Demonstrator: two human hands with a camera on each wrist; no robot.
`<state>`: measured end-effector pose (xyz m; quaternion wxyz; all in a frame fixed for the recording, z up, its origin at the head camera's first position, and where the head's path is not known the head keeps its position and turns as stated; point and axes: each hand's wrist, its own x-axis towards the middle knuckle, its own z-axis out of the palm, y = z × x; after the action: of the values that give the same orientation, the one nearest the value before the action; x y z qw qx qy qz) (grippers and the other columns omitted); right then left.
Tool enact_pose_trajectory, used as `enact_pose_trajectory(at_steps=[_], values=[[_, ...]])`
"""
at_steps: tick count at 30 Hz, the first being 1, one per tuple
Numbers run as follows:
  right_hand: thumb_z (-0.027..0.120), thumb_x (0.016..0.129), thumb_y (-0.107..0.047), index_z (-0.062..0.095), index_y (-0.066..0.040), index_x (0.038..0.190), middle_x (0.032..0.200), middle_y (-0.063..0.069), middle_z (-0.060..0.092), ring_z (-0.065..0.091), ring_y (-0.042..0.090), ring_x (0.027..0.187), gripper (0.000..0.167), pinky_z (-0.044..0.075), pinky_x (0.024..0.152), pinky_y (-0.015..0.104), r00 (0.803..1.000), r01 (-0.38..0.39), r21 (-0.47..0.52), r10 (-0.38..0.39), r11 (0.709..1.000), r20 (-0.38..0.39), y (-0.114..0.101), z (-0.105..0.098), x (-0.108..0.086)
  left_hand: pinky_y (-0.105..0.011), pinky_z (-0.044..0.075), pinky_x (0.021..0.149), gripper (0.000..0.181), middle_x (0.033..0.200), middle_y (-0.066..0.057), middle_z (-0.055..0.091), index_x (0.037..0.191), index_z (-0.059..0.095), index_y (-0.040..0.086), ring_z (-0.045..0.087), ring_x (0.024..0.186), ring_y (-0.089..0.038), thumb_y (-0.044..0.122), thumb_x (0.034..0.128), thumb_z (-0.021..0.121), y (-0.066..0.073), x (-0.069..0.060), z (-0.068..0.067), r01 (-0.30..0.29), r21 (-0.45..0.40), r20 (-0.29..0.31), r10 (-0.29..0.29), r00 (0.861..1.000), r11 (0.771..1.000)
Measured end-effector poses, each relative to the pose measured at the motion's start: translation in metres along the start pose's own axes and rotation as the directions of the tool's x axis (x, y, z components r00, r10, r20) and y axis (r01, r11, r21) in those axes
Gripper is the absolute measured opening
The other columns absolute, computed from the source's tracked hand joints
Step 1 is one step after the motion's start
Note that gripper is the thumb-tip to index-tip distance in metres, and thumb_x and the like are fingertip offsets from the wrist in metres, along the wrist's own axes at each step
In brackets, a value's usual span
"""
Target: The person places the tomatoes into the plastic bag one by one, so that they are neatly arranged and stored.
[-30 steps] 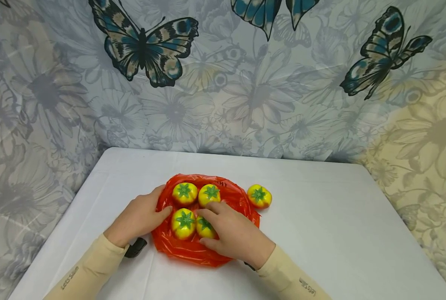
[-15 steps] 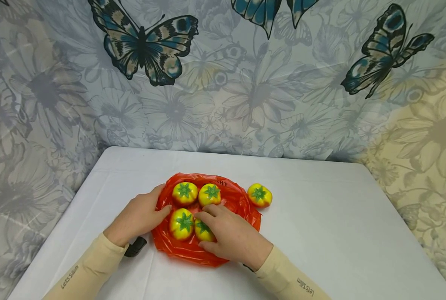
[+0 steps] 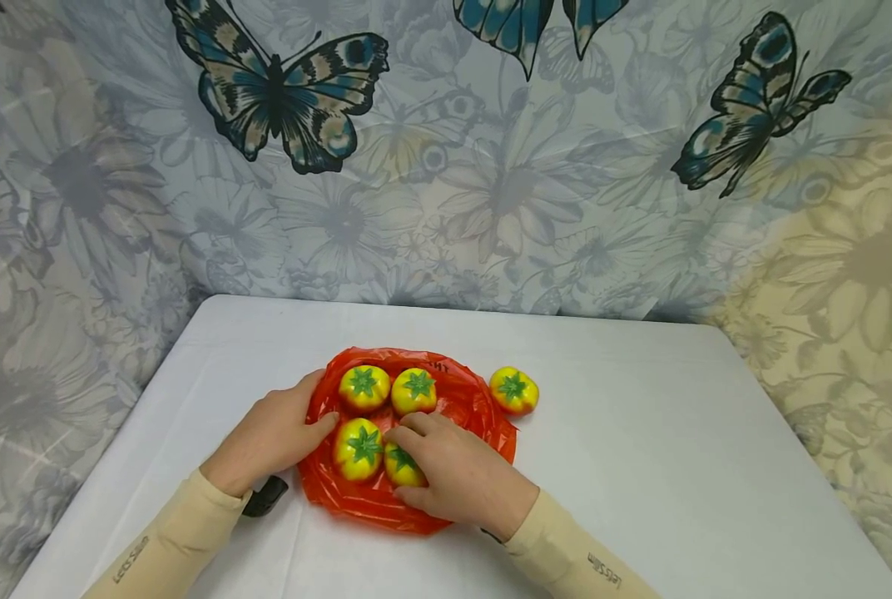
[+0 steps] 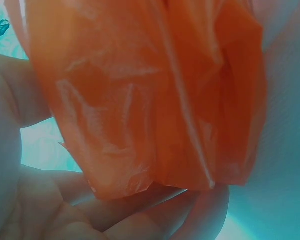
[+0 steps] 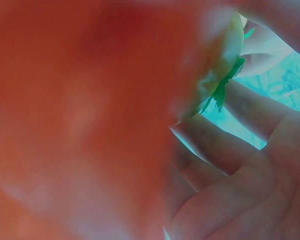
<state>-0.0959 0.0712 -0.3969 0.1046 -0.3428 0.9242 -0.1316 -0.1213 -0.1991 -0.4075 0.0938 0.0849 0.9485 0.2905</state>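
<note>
A red plastic bag (image 3: 371, 503) lies with its mouth spread wide, and several yellow-and-red toy tomatoes (image 3: 358, 449) with green star-shaped tops sit in it. My left hand (image 3: 270, 437) holds the bag's left rim, thumb over the edge. In the left wrist view the fingers (image 4: 150, 220) lie under the orange-looking bag (image 4: 140, 100). My right hand (image 3: 464, 466) reaches into the bag with its fingers and thumb around the near-right tomato (image 3: 404, 467), partly covering it. In the right wrist view the blurred bag (image 5: 80, 125) hides most of the tomato (image 5: 222, 60).
One more toy tomato (image 3: 514, 391) sits outside the bag, just off its upper right edge. The white table (image 3: 678, 466) reaches back to a wall (image 3: 506, 191) printed with flowers and butterflies. Something black (image 3: 265, 497) shows beside the left wrist.
My right hand has shifted slightly left and toward me with the near-right tomato. The near-left tomato has been nudged a little left. The left hand keeps its place on the bag.
</note>
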Motion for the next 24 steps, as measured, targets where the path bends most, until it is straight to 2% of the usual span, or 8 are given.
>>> enact_pose_trajectory(at_steps=[9, 15, 19, 24], values=[[0.083, 0.095, -0.043, 0.063, -0.021, 0.148, 0.144, -0.002, 0.063, 0.065, 0.016, 0.127, 0.061, 0.059, 0.110, 0.037, 1.000, 0.004, 0.028, -0.004, 1.000, -0.010, 0.004, 0.000, 0.000, -0.054, 0.066, 0.091, 0.073, 0.138, -0.020, 0.073, 0.164, 0.039, 0.004, 0.077, 0.107, -0.029, 0.031, 0.1028, 0.068, 0.000, 0.000, 0.001, -0.002, 0.003, -0.005, 0.002, 1.000, 1.000], [0.081, 0.095, -0.050, 0.063, -0.022, 0.149, 0.145, -0.002, 0.063, 0.064, 0.017, 0.131, 0.064, 0.059, 0.110, 0.038, 0.998, -0.005, 0.056, 0.008, 0.998, -0.055, 0.010, -0.014, -0.006, -0.055, 0.066, 0.091, 0.073, 0.139, -0.020, 0.072, 0.164, 0.039, 0.004, 0.077, 0.108, -0.029, 0.031, 0.1029, 0.068, 0.003, 0.001, -0.001, -0.007, 0.010, -0.003, 0.007, 1.000, 1.000], [0.081, 0.094, -0.052, 0.065, -0.020, 0.148, 0.145, -0.001, 0.065, 0.064, 0.019, 0.133, 0.064, 0.059, 0.111, 0.041, 0.996, -0.025, 0.065, 0.031, 0.998, -0.086, 0.016, -0.025, -0.013, -0.055, 0.065, 0.093, 0.074, 0.140, -0.020, 0.072, 0.165, 0.038, 0.005, 0.076, 0.111, -0.030, 0.032, 0.1033, 0.068, 0.004, 0.000, -0.001, -0.006, 0.008, 0.001, 0.006, 1.000, 1.000], [0.082, 0.094, -0.050, 0.066, -0.020, 0.147, 0.146, 0.000, 0.066, 0.064, 0.023, 0.134, 0.063, 0.058, 0.111, 0.046, 0.983, -0.085, 0.099, 0.100, 0.991, -0.151, 0.038, -0.039, -0.023, -0.056, 0.065, 0.095, 0.073, 0.141, -0.018, 0.071, 0.165, 0.038, 0.007, 0.076, 0.112, -0.030, 0.033, 0.1035, 0.067, 0.003, -0.003, 0.000, 0.001, 0.007, 0.007, -0.001, 1.000, 1.000]])
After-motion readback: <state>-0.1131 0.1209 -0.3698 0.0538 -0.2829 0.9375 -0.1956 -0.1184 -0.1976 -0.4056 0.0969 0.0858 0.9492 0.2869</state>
